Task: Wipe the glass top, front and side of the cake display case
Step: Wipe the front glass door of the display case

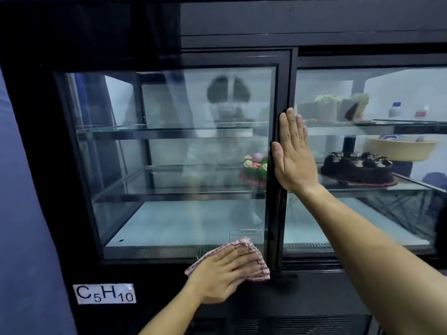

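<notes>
Display case (29, 165), black frame, fills nearly whole frame; two glass doors w/ a black upright where they meet, just right of centre. Left door (169, 153) glass hazy, faint reflection of a person in it. Glass shelves (157, 130) inside, two levels, running across both halves.

Right arm comes in from lower right of frame. Right hand (292, 153) flat at centre-right, fingers straight and together, pointing up, palm pressed on the right door's glass beside the upright. Holds nothing.

Left hand (225, 274) at bottom centre, fingers stretched out flat on a red-and-white check cloth (256, 259), pressing it to the bottom rail of the left door, near the lower right corner of that pane. Cloth bunched under fingers, one corner sticking out lower left of the hand.

Chocolate cake (358, 169) on middle shelf, right half. Smaller cake w/ coloured flowers (254, 168) same shelf, left of upright. Cake slices (338, 106) on top shelf, upper right. Beige bowl (401, 147) right of centre.

White label "C5H10" (104, 294) on frame, lower left.
</notes>
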### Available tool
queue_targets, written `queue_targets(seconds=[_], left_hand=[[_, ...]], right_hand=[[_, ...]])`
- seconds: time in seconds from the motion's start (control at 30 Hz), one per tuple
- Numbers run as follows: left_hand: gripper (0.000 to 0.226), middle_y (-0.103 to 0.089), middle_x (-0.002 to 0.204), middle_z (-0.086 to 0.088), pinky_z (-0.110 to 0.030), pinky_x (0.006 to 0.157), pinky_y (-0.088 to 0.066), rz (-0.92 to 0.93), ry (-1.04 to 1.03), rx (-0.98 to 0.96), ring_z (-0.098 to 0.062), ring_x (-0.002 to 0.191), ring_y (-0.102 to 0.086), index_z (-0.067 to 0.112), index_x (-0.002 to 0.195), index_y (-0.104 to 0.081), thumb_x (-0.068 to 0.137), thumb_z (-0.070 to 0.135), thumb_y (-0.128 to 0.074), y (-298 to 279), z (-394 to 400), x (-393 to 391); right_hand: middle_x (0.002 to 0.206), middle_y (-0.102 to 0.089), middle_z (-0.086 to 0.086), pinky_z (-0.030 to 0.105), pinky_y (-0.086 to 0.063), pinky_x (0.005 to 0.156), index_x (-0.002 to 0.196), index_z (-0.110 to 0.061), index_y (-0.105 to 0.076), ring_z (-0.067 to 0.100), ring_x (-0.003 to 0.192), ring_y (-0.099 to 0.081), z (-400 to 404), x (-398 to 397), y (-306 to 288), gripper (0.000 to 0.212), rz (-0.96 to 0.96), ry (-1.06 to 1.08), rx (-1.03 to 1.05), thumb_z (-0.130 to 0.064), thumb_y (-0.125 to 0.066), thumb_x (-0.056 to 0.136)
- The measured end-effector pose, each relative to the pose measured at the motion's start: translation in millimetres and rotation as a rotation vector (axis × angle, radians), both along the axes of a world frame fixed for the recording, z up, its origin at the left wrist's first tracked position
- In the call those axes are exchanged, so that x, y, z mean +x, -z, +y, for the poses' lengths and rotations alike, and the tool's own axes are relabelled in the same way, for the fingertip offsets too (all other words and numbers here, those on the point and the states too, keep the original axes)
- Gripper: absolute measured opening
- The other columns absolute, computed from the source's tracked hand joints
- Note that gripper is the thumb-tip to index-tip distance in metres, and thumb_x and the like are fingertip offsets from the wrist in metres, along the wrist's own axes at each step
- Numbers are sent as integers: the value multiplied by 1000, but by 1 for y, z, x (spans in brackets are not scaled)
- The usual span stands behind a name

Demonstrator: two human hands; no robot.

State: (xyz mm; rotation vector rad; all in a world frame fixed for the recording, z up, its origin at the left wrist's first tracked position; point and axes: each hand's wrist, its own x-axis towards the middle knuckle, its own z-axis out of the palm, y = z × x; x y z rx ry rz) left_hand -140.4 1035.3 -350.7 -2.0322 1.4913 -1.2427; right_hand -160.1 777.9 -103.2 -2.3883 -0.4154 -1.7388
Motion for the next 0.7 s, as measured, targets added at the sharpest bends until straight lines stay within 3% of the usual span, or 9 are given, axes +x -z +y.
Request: queue_targets(seconds=[0.1, 0.17, 0.3, 0.4, 0.47, 0.57, 0.63, 0.7], left_hand=[[68, -10, 175, 5, -42, 130, 11, -145, 26, 181, -20, 162, -8, 30, 167, -18, 107, 46, -46, -38, 2, 18], [69, -9, 176, 0, -45, 129, 14, -203, 68, 183, -24, 162, -6, 28, 167, -18, 107, 47, -44, -80, -1, 27], [65, 0, 175, -4, -49, 130, 5, -181, 123, -215, -31, 161, -2, 28, 167, -11, 109, 43, -36, -201, -14, 23], [59, -13, 174, -11, -51, 131, -4, -91, -18, -604, -37, 160, -13, 23, 166, -21, 110, 39, -33, -284, -23, 25], [58, -18, 173, -10, -51, 131, -7, -54, -71, -784, -35, 160, -12, 25, 165, -27, 109, 34, -37, -309, -33, 23], [58, -9, 174, -10, -52, 131, -4, -18, -85, -867, -34, 161, -4, 27, 165, -28, 109, 35, -38, -285, -51, 12], [61, -5, 173, -11, -52, 130, -3, -15, -51, -710, -35, 161, -4, 24, 166, -26, 109, 38, -41, -223, -57, 8], [66, -14, 174, -9, -50, 130, -7, -35, -6, -488, -34, 161, -9, 27, 165, -26, 104, 39, -49, -135, -56, 3]], right_hand=[[171, 7, 3, 45, -2, 131, 164, -11, -1, 29, 161, 2, 1, -1, 0, 60, 0, -7, 4, -25, -27, 112], [171, 7, 3, 47, -4, 131, 164, -10, -1, 29, 161, 2, 0, -1, 0, 60, 11, -28, 4, -24, -27, 111], [171, 8, 3, 50, -6, 130, 164, -11, 0, 29, 161, 3, 0, -1, 0, 60, 20, -35, 4, -25, -27, 111], [172, 7, 3, 49, -6, 131, 164, -9, -3, 27, 161, 3, 1, -1, 0, 60, 23, -30, 11, -24, -28, 112], [172, 5, 4, 49, -6, 131, 164, -8, -5, 28, 161, 2, 2, -2, 1, 59, 21, -28, 25, -24, -28, 112], [173, 4, 4, 49, -6, 131, 164, -10, -6, 29, 161, 1, 2, -5, 3, 58, 34, -40, 32, -23, -27, 112], [173, 5, 2, 47, -5, 131, 165, -13, -7, 26, 161, 2, -1, -10, 2, 57, 68, -51, 24, -26, -24, 112], [174, 2, 0, 44, -5, 131, 166, -14, -9, 23, 161, 1, -9, -15, -2, 57, 105, -58, -16, -28, -22, 112]])
